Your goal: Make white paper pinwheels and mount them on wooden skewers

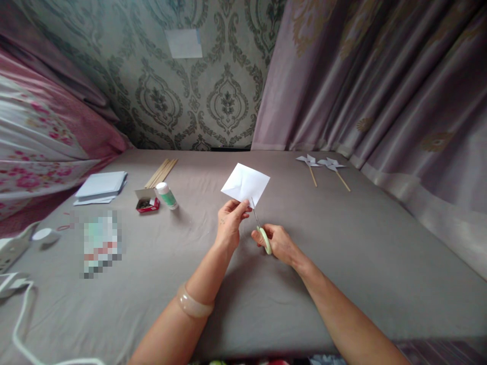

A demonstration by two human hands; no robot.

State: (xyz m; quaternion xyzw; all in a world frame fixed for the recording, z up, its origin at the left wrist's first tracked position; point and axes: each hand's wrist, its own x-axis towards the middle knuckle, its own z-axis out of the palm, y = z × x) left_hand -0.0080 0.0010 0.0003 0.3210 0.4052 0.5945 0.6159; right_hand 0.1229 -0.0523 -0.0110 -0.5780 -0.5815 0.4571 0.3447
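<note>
A white square sheet of paper (243, 181) is held up over the middle of the cloth-covered surface, with faint crease lines on it. My left hand (231, 219) pinches its lower corner between thumb and fingers. In my right hand (277, 240) is a pair of scissors (265, 241) with pale green handles, thumb and fingers around the loops. The scissors' blades point up and reach the paper's lower edge, close to my left thumb. Whether the blades have cut into the sheet I cannot make out.
Two paper pinwheels (332, 164) on sticks lie at the back right. On the left are a paper stack (99, 185), wooden sticks (162, 173), a small red box (147, 204), a glue stick (167, 195), a white cap (44, 235), a blurred packet (101, 243) and a power strip (13, 253) with a cable.
</note>
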